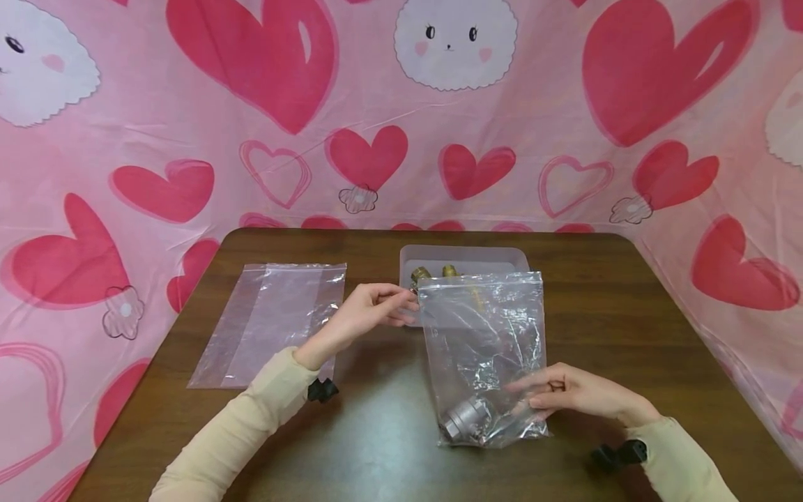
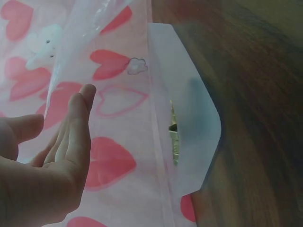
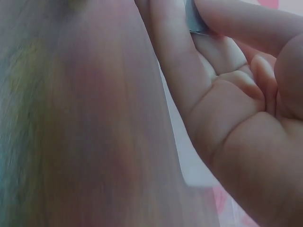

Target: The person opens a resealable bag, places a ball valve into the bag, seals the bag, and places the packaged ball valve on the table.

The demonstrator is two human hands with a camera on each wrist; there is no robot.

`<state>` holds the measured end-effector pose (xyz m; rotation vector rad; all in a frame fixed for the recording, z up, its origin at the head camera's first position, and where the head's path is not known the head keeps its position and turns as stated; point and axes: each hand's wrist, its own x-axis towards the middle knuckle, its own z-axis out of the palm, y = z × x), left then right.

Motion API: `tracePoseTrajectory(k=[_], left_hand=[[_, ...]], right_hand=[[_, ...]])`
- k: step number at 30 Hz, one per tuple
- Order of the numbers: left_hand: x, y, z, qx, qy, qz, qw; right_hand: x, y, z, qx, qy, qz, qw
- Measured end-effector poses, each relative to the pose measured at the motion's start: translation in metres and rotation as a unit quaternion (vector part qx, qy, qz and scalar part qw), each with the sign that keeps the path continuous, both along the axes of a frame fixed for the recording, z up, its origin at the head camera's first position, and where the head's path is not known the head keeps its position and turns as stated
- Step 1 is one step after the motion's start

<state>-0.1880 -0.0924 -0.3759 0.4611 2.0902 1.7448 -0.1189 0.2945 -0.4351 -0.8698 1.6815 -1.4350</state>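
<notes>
A clear zip-lock bag (image 1: 486,335) is in the middle right of the head view, its zip strip at the top. A grey metal fitting (image 1: 465,418) with a faceted end lies in its lower left corner. My left hand (image 1: 376,307) is at the bag's upper left edge, fingers extended and thumb apart, with the film beside the thumb tip in the left wrist view. My right hand (image 1: 580,394) is at the lower right side. Its fingertips show faintly through the film, and its index finger is fairly straight. In the right wrist view those fingertips are cut off.
Behind the bag stands a translucent plastic tray (image 1: 410,252), partly covered, with brass fittings (image 1: 449,270) in it. Another clear bag (image 1: 276,321) lies flat at the left of the brown table (image 1: 596,300). A pink heart-patterned cloth (image 1: 376,84) hangs around the table.
</notes>
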Motion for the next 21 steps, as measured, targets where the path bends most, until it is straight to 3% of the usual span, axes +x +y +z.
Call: tracePoseTrajectory(k=[3, 9, 15, 21], left_hand=[[0.004, -0.002, -0.002, -0.003, -0.001, -0.014, 0.9999], [0.012, -0.010, -0.013, -0.030, 0.057, -0.034, 0.9974], [0.016, -0.019, -0.021, -0.052, 0.117, -0.022, 0.9915], [0.018, -0.029, -0.030, -0.071, 0.156, -0.016, 0.9850]], right_hand=[[0.002, 0.010, -0.001, -0.003, 0.005, -0.004, 1.0000], [0.005, 0.033, -0.002, -0.010, 0.008, -0.005, 0.9999], [0.008, 0.053, 0.001, -0.016, -0.013, -0.016, 0.9997], [0.008, 0.068, 0.000, -0.006, -0.041, -0.035, 0.9985]])
